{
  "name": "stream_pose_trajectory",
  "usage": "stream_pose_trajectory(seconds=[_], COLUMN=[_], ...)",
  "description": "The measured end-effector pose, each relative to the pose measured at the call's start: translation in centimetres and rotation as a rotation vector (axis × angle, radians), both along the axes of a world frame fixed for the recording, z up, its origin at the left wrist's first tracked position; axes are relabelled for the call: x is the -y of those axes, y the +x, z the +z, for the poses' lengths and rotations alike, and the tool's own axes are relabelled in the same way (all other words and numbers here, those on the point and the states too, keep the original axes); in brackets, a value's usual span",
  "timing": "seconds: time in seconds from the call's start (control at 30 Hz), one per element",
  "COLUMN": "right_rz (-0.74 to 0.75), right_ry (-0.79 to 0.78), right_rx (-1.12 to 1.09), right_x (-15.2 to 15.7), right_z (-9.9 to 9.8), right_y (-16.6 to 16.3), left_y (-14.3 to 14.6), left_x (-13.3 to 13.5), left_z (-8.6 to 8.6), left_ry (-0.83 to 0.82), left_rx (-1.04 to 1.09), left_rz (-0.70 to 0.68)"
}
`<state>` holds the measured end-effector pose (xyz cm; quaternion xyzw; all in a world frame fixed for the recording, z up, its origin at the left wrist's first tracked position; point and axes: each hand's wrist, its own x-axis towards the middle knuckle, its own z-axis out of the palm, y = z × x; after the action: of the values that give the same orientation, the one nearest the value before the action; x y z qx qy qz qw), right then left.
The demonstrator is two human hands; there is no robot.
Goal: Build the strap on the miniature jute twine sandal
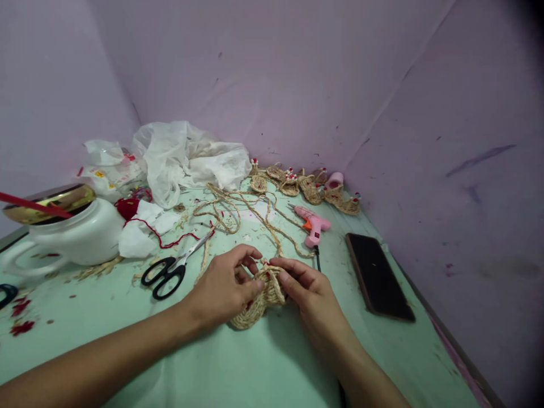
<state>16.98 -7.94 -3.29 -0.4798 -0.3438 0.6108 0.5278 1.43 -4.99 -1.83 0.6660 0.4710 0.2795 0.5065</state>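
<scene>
A small slipper-shaped piece of braided straw, with a few red spots on it, is between my two hands just above or on the green tabletop. My left hand curls round its left side, thumb against the straw. On the other side my right hand pinches the upper edge between thumb and fingers. Part of the piece is hidden behind my left fingers. A length of braided straw cord lies in loops beyond it, its near end reaching close to my fingertips.
Black-handled scissors lie at left, near red yarn and a white teapot-like vessel. A pink glue gun and a phone are at right. White plastic bags and several similar straw pieces line the wall.
</scene>
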Motion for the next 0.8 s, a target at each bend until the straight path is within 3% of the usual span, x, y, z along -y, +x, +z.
stream_pose_trajectory(seconds=[0.13,0.23,0.4,0.53,0.8], right_rz=[-0.022,-0.026,-0.114,-0.102,-0.195], right_ry=[0.026,0.039,0.084,0.116,0.068], right_rx=[0.054,0.089,0.091,0.061,0.096], right_x=[0.1,0.1,-0.1,-0.1,-0.8], right_z=[0.4,0.5,0.4,0.3,-0.6], right_y=[-0.3,-0.6,-0.2,-0.2,0.0], left_y=[0.0,0.1,0.4,0.7,1.2], left_x=[0.2,0.1,-0.2,-0.6,-0.3], left_z=[0.1,0.2,-0.1,-0.7,-0.9], left_ry=[0.124,0.060,-0.243,-0.327,-0.261], left_rx=[-0.135,-0.064,0.247,0.439,0.304], left_rz=[-0.083,-0.140,0.029,0.241,0.216])
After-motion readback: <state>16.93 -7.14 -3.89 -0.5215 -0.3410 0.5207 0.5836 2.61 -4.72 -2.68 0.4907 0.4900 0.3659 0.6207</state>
